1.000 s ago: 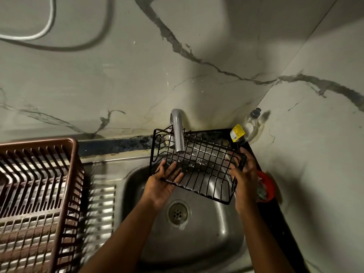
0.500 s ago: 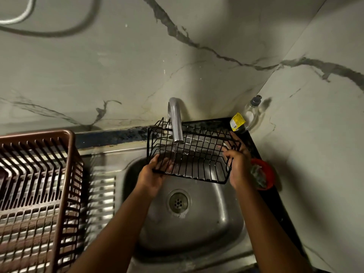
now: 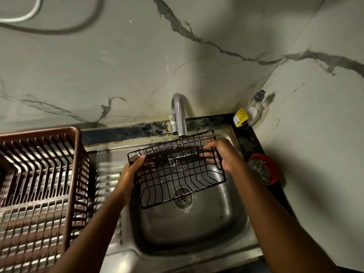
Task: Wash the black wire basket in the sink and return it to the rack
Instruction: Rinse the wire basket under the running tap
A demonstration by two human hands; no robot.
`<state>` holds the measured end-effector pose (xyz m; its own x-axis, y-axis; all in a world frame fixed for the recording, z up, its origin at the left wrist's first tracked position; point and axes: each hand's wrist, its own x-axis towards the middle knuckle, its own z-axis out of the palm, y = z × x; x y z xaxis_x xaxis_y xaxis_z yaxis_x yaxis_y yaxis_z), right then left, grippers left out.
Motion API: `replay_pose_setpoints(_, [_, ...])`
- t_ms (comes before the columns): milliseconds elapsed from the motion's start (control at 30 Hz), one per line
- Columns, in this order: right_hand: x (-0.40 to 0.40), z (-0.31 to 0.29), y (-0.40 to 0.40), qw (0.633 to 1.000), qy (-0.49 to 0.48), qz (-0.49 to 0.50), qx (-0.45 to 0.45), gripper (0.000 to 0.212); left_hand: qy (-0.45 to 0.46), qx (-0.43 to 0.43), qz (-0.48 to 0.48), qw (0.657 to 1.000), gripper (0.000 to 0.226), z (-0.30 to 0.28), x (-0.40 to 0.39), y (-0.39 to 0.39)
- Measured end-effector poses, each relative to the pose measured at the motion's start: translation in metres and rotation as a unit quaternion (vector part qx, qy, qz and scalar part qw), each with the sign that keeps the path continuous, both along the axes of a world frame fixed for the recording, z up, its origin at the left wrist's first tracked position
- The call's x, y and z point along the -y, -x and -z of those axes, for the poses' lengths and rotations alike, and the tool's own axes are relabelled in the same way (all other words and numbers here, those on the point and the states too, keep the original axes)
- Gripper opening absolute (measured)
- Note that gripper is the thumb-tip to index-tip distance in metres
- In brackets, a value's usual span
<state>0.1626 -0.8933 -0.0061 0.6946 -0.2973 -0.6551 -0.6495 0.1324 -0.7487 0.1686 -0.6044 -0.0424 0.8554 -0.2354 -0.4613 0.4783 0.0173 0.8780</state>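
Tilting black wire basket [image 3: 177, 170], crosswise.

The black wire basket [image 3: 177, 170] hangs tilted over the steel sink [image 3: 197, 229]; the brown slatted rack [image 3: 39, 184] sits on the counter's left end.

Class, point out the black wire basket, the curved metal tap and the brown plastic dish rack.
black wire basket [image 3: 178, 175], head view, middle of its grid floor
curved metal tap [image 3: 180, 117], head view, spout's bend
brown plastic dish rack [image 3: 75, 154], head view, right rim
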Motion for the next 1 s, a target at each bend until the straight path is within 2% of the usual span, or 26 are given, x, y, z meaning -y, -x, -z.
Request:
replay_pose_setpoints(67, [-0.004, 0.003, -0.002, 0.999, 0.047, -0.002, 0.010, 0.025, -0.004, -0.028, -0.052, 0.998, 0.061, 0.002, 0.002, 0.003])
replay_pose_setpoints(100, [-0.007, 0.008, -0.002, 0.993, 0.119, -0.006, 0.026, 0.029, -0.003, -0.043, -0.071, 0.997, 0.057, 0.004, 0.004, 0.005])
replay_pose_setpoints(133, [-0.011, 0.012, 0.001, 0.971, 0.233, -0.015, 0.053, 0.037, -0.003, -0.055, -0.083, 0.995, 0.055, 0.005, 0.006, 0.007])
replay_pose_setpoints(167, [-0.017, 0.014, 0.006, 0.926, 0.365, -0.024, 0.091, 0.046, -0.006, -0.058, -0.089, 0.994, 0.053, 0.007, 0.008, 0.008])
replay_pose_setpoints(200, [-0.024, 0.017, 0.014, 0.866, 0.479, -0.029, 0.141, 0.053, -0.009, -0.059, -0.096, 0.994, 0.050, 0.006, 0.011, 0.011])
replay_pose_setpoints(233, [-0.032, 0.017, 0.024, 0.810, 0.553, -0.024, 0.192, 0.055, -0.011, -0.058, -0.105, 0.993, 0.046, 0.005, 0.014, 0.013])
replay_pose_setpoints(267, [-0.041, 0.018, 0.032, 0.772, 0.588, -0.021, 0.242, 0.050, -0.011, -0.057, -0.115, 0.992, 0.041, 0.005, 0.017, 0.014])
replay_pose_setpoints(300, [-0.050, 0.021, 0.040, 0.757, 0.590, -0.035, 0.279, 0.042, -0.011, -0.056, -0.126, 0.990, 0.037, 0.005, 0.020, 0.014])
replay_pose_setpoints(333, [-0.058, 0.026, 0.047, 0.765, 0.570, -0.068, 0.292, 0.031, -0.012, -0.054, -0.136, 0.989, 0.033, 0.004, 0.023, 0.014])
replay_pose_setpoints(400, [-0.070, 0.037, 0.053, 0.796, 0.526, -0.157, 0.254, 0.015, -0.019, -0.048, -0.153, 0.987, 0.031, 0.003, 0.028, 0.013])
replay_pose_setpoints(467, [-0.071, 0.049, 0.053, 0.806, 0.513, -0.187, 0.228, 0.013, -0.026, -0.036, -0.163, 0.986, 0.035, 0.002, 0.031, 0.014])
replay_pose_setpoints(533, [-0.067, 0.049, 0.051, 0.800, 0.532, -0.130, 0.247, 0.018, -0.027, -0.027, -0.170, 0.985, 0.037, 0.002, 0.033, 0.017])
replay_pose_setpoints(600, [-0.063, 0.042, 0.055, 0.799, 0.543, -0.016, 0.259, 0.030, -0.020, -0.034, -0.180, 0.983, 0.039, 0.002, 0.032, 0.019])
replay_pose_setpoints(667, [-0.060, 0.041, 0.065, 0.824, 0.502, 0.108, 0.239, 0.048, -0.005, -0.045, -0.188, 0.981, 0.040, 0.001, 0.032, 0.022])
replay_pose_setpoints(700, [-0.060, 0.042, 0.071, 0.859, 0.435, 0.160, 0.216, 0.059, 0.005, -0.049, -0.191, 0.980, 0.041, 0.001, 0.032, 0.024])
replay_pose_setpoints(767, [-0.060, 0.047, 0.078, 0.945, 0.205, 0.221, 0.128, 0.074, 0.024, -0.067, -0.194, 0.978, 0.041, 0.000, 0.034, 0.030])
replay_pose_setpoints(800, [-0.059, 0.048, 0.081, 0.968, 0.069, 0.226, 0.083, 0.074, 0.032, -0.078, -0.194, 0.977, 0.040, -0.001, 0.035, 0.034])
replay_pose_setpoints(867, [-0.058, 0.050, 0.088, 0.965, -0.152, 0.212, 0.037, 0.070, 0.048, -0.094, -0.189, 0.976, 0.030, -0.002, 0.036, 0.042])
replay_pose_setpoints(900, [-0.056, 0.051, 0.090, 0.953, -0.210, 0.213, 0.043, 0.066, 0.057, -0.099, -0.183, 0.977, 0.024, -0.002, 0.037, 0.047])
replay_pose_setpoints(1000, [-0.054, 0.050, 0.093, 0.939, -0.254, 0.213, 0.091, 0.048, 0.077, -0.122, -0.166, 0.976, 0.018, -0.004, 0.033, 0.063])
